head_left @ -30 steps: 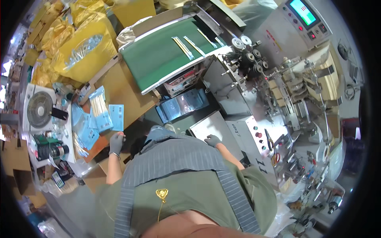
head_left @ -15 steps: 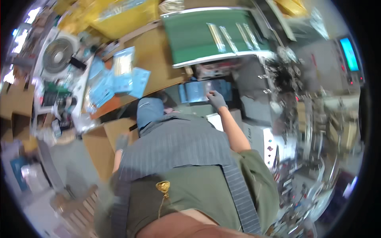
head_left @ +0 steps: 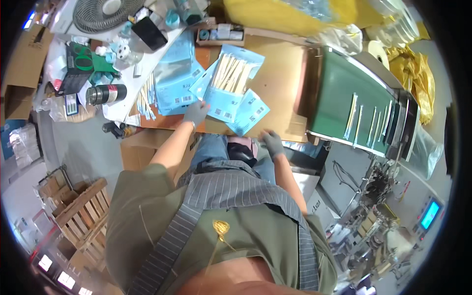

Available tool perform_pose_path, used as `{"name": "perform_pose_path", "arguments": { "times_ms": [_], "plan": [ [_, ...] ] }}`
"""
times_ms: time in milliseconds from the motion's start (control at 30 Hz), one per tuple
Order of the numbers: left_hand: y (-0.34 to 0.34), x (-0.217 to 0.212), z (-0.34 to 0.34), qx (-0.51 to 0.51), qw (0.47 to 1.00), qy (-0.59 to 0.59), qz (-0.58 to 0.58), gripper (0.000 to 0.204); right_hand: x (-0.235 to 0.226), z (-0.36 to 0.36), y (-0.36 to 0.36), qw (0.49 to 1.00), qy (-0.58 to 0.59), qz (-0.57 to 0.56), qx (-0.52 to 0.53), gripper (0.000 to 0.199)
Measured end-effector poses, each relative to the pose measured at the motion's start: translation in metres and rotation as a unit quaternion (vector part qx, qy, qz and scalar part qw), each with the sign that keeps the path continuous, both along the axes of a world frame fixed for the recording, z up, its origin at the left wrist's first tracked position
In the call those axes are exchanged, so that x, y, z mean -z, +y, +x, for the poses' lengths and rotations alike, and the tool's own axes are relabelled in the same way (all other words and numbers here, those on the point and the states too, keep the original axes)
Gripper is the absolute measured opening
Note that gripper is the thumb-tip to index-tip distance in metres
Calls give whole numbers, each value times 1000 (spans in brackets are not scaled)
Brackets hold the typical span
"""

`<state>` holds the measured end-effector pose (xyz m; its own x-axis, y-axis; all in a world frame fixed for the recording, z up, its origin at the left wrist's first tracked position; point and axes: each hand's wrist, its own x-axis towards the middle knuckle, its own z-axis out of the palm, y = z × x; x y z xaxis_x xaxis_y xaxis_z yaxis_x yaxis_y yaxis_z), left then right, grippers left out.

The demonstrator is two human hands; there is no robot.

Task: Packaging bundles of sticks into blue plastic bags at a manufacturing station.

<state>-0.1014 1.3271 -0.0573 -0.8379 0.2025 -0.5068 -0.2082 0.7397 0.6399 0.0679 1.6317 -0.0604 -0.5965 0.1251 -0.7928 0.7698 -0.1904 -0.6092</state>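
Note:
My left hand, in a grey glove with bare fingertips, pinches the lower left edge of a clear-fronted blue pouch. Pale slim sticks show through the pouch's window. Under and beside it lie flat blue pouches, and a heap of more blue pouches is to the left. My right hand, gloved alike, hangs just off the table's front edge with loosely bent fingers apart. Nothing shows in it.
A green conveyor belt with several wrapped sticks stands right of the brown cardboard tabletop. Left are loose wrapped sticks, a dark bottle, a phone and a fan. A cardboard box stands below the table.
My view has swung left toward the tabletop. My left hand has risen from beside the box to the pouches; my right hand has left the blue pouches below the belt.

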Motion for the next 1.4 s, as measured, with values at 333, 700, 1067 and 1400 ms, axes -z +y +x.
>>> {"name": "perform_pose_path", "arguments": {
  "times_ms": [333,700,1067,1400],
  "plan": [
    [25,48,-36,-105,991,-35,82,66,60,-155,-104,982,-38,153,-102,71],
    [63,78,2,-135,961,134,201,59,91,-140,-78,962,265,56,-20,26],
    [-65,-33,202,-246,730,7,637,53,-81,20,-206,862,416,-73,-280,57],
    [-299,32,357,-568,576,-38,587,45,-60,13,-253,856,321,-51,-402,63]
  ]
}}
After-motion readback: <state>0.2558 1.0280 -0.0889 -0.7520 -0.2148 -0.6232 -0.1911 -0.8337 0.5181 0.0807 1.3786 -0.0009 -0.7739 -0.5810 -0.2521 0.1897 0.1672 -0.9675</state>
